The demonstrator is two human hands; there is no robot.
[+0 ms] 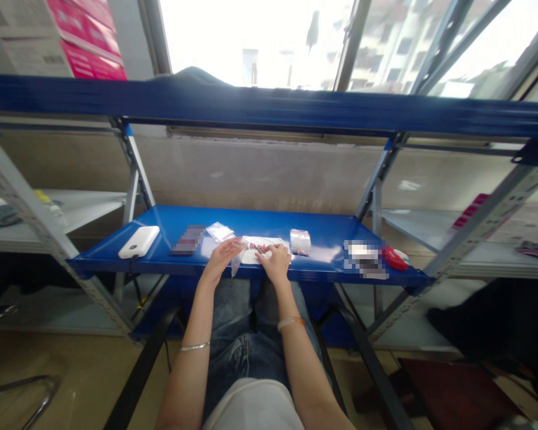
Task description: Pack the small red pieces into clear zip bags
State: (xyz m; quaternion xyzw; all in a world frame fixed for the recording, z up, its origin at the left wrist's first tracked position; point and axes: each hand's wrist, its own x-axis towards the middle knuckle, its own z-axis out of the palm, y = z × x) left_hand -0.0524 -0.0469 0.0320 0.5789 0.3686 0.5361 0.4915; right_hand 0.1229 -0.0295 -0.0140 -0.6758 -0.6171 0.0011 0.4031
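My left hand (222,261) is at the front edge of the blue shelf, with a clear plastic bag (237,264) between its thumb and fingers. The bag hangs a little over the edge. Beside it, my right hand (277,261) rests over a white sheet or pouch (250,257), fingertips pinched together at small dark-red pieces (254,246) lying on it. What exactly the right fingertips grip is too small to make out. A clear packet with reddish contents (300,242) stands just right of the right hand. Behind the left hand lies a white-and-clear packet (220,232).
The blue shelf (251,216) also bears a white power bank (138,241) with a cable at left, a blurred-out flat object (189,240), another blurred-out item (365,260) and a red object (395,258) at right. An upper blue beam (269,107) crosses above. Chair armrests flank my legs.
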